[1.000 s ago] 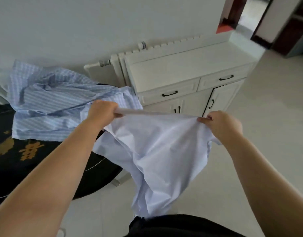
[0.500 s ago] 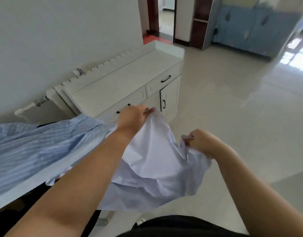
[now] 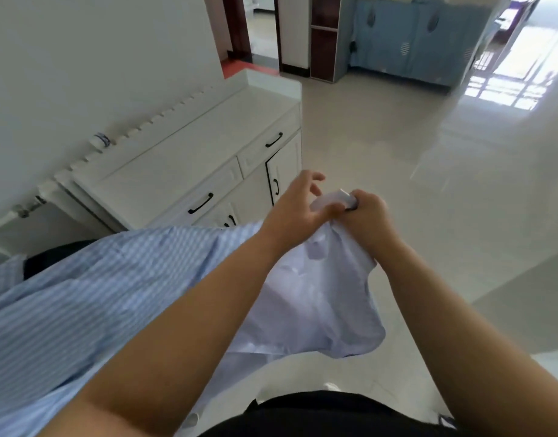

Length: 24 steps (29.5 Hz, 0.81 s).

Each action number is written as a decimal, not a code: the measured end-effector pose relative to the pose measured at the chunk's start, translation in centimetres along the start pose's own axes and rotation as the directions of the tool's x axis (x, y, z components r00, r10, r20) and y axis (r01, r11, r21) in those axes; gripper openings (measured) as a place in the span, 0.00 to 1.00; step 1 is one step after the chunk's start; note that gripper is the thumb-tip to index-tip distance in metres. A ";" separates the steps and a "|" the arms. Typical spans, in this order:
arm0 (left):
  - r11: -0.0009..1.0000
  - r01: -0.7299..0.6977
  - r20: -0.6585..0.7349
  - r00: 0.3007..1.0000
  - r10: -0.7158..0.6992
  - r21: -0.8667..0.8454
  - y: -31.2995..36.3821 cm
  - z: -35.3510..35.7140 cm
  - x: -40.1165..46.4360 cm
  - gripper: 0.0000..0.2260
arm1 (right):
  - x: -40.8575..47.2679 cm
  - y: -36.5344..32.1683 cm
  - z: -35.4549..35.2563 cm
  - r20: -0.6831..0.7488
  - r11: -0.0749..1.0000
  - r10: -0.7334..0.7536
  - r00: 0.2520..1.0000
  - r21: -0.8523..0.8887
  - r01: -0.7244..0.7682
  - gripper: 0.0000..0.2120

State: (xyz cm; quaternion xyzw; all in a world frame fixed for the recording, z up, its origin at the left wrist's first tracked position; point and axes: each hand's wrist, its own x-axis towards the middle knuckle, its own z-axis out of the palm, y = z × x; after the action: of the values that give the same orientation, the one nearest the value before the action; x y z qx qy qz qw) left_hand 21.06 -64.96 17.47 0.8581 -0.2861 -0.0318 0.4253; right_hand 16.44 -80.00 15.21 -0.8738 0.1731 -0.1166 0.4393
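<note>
A white shirt (image 3: 315, 298) hangs bunched in the air in front of me. My right hand (image 3: 367, 217) grips its gathered top edge in a fist. My left hand (image 3: 298, 209) sits right against the right one. Its thumb lies on the same bunch of cloth, which shows between the thumb and the lower fingers, while its upper fingers stick out loosely. The shirt's lower part droops below both wrists, and my left forearm hides part of it.
A blue striped shirt (image 3: 92, 298) lies spread over a dark table (image 3: 51, 255) at the left. Behind it a white cabinet (image 3: 189, 149) with black handles stands along the wall beside a radiator pipe (image 3: 28, 209). Pale tiled floor (image 3: 429, 184) stretches to the right.
My hands came together: the stretched top edge of the white shirt is now bunched between them. The view swung right, away from the table and toward the open floor.
</note>
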 end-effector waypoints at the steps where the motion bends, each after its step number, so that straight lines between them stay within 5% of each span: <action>1: 0.999 0.001 -0.122 0.993 0.005 0.054 -1.3 0.2 -1.2 0.27 | 0.2 0.0 0.3 -0.030 1.000 0.019 0.999 0.004 -0.019 0.13; 6: 0.912 0.340 -0.536 0.826 -0.174 0.228 -10.8 2.9 -12.3 0.20 | 1.2 -1.6 2.0 -0.066 0.997 0.046 0.997 0.060 -0.042 0.14; 11: 0.651 0.731 -0.586 0.624 -0.517 0.204 -16.5 3.4 -22.6 0.23 | 3.2 -3.2 3.2 -0.085 0.996 0.021 0.996 0.087 -0.014 0.15; 16: 0.392 0.906 -0.598 0.404 -0.692 0.158 -18.1 1.9 -28.6 0.20 | 4.9 -2.7 4.2 -0.092 0.991 0.070 0.993 0.119 -0.059 0.13; 20: 0.344 0.929 -0.573 0.359 -0.737 0.139 -18.1 1.8 -29.7 0.14 | 4.5 -1.4 5.4 -0.023 0.975 0.129 0.991 0.185 -0.122 0.04; 24: 0.386 0.917 -0.539 0.378 -0.753 0.103 -16.9 1.6 -26.7 0.06 | 2.6 -0.5 7.3 0.141 1.000 0.009 0.990 0.012 -0.011 0.34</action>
State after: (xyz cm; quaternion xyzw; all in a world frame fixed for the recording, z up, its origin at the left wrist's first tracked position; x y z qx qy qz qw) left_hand 6.18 -44.29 -1.25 0.9304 0.2954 -0.0113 0.2166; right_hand 21.49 -75.42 11.43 -0.8761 0.1452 -0.0532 0.4566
